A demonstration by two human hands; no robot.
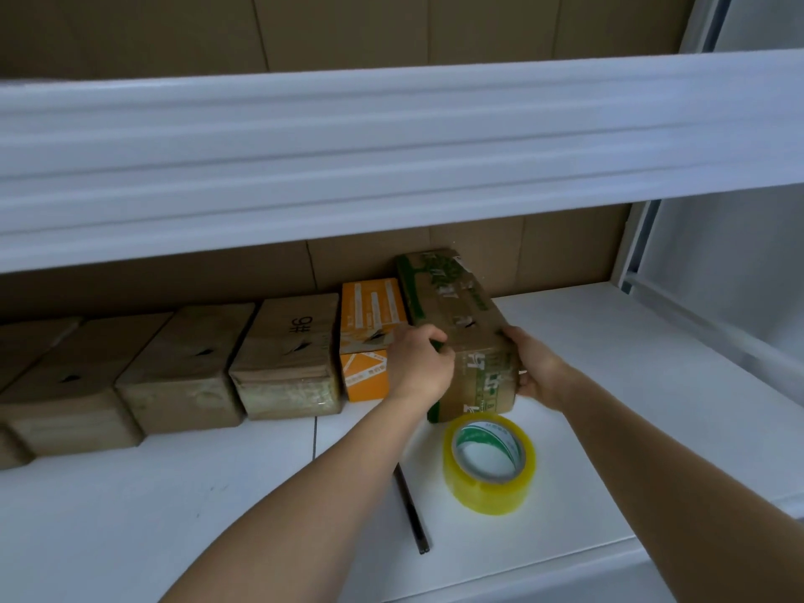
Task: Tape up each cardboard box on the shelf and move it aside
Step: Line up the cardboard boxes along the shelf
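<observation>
On the white shelf (609, 363), both hands (420, 363) gripping the green-printed cardboard box (452, 306), contents unseen.

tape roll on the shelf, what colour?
Translucent yellow tape roll, with a white-and-green printed core; the head view shows it.

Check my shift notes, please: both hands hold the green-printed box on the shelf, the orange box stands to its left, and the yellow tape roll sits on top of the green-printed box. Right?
Not quite. The head view shows the yellow tape roll lying on the shelf in front of the green-printed box, not on top. The left hand and right hand do hold it, orange box to its left.
</observation>
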